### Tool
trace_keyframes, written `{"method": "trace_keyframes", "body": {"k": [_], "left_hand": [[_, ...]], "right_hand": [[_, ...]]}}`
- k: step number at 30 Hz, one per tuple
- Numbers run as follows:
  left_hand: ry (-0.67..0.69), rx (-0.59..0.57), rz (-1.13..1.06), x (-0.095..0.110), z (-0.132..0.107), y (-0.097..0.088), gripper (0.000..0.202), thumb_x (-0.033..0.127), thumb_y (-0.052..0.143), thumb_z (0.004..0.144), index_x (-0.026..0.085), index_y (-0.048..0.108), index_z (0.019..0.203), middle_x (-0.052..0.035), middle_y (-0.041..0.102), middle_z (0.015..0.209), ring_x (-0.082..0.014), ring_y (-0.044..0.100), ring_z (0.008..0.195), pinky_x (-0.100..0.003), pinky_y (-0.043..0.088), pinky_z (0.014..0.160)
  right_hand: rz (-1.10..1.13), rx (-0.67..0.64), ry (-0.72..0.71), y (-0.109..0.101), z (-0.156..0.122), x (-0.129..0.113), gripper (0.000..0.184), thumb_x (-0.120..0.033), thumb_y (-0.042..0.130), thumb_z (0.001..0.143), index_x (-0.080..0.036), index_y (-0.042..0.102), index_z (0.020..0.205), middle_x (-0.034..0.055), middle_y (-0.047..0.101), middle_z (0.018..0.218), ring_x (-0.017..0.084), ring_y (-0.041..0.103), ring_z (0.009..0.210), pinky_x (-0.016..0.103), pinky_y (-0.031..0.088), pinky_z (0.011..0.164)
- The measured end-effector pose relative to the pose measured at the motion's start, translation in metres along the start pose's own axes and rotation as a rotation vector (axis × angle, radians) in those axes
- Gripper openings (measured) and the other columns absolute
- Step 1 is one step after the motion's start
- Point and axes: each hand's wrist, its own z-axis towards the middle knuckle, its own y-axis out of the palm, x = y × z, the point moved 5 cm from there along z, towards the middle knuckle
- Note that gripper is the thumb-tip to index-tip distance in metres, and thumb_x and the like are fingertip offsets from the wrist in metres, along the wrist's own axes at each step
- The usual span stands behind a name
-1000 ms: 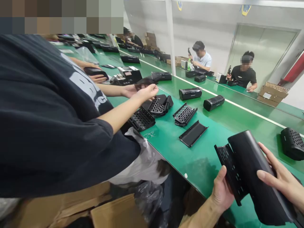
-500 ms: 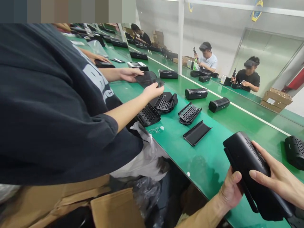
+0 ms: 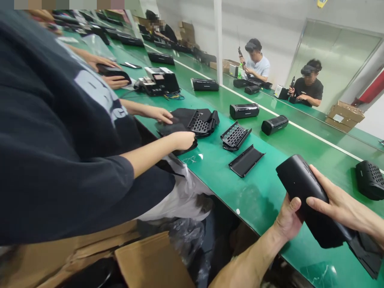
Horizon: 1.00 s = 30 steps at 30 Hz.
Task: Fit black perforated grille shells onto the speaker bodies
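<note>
At the right I hold a black speaker casing tilted over the green bench. My left hand is closed around its lower left side, with the thumb on the front. My right hand grips the other side, its thumb lying across the casing's front and its fingers along the edge. Beneath my right wrist are thin dark flat pieces, partly hidden. Left of my hands, a plain curved black panel lies on the bench near a slotted black panel.
Close on the left, a co-worker's arm reaches over slotted panels and dark sheets. Finished-looking black speakers stand along the green bench. Cardboard boxes are below its edge. Other people sit across the bench.
The gap along the casing's left side has closed up in my hands. The co-worker's hands have lowered a dark sheet toward the bench. The view has shifted slightly.
</note>
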Motion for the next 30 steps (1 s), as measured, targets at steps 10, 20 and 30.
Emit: {"method": "trace_keyframes", "body": {"k": [10, 20, 30], "left_hand": [[0.144, 0.128, 0.116, 0.012, 0.011, 0.007, 0.105, 0.052, 0.099, 0.066, 0.028, 0.05, 0.156, -0.0133, 0.069, 0.145, -0.0403, 0.061, 0.138, -0.057, 0.044, 0.119], [-0.029, -0.127, 0.859, 0.107, 0.021, -0.007, 0.11, 0.035, 0.104, 0.053, 0.027, 0.059, 0.153, -0.0166, 0.053, 0.161, -0.046, 0.044, 0.15, -0.057, 0.032, 0.126], [0.103, -0.001, 0.736, 0.087, 0.005, -0.019, 0.091, 0.041, 0.092, 0.062, 0.026, 0.064, 0.147, -0.0095, 0.071, 0.136, -0.0383, 0.063, 0.125, -0.049, 0.048, 0.111]], "right_hand": [[0.196, 0.757, 0.009, 0.058, -0.08, 0.017, 0.097, -0.057, 0.079, 0.088, -0.032, 0.025, 0.164, 0.0176, 0.034, 0.165, 0.047, 0.037, 0.153, 0.072, 0.029, 0.123], [0.475, 0.509, 0.172, 0.052, -0.115, 0.067, 0.085, -0.068, 0.078, 0.078, -0.031, 0.045, 0.147, 0.0138, 0.055, 0.149, 0.046, 0.057, 0.131, 0.052, 0.051, 0.103], [0.704, 0.428, 0.14, 0.048, -0.109, 0.08, 0.099, -0.084, 0.07, 0.08, -0.037, 0.035, 0.16, 0.0143, 0.053, 0.157, 0.044, 0.059, 0.137, 0.051, 0.054, 0.106]]}}
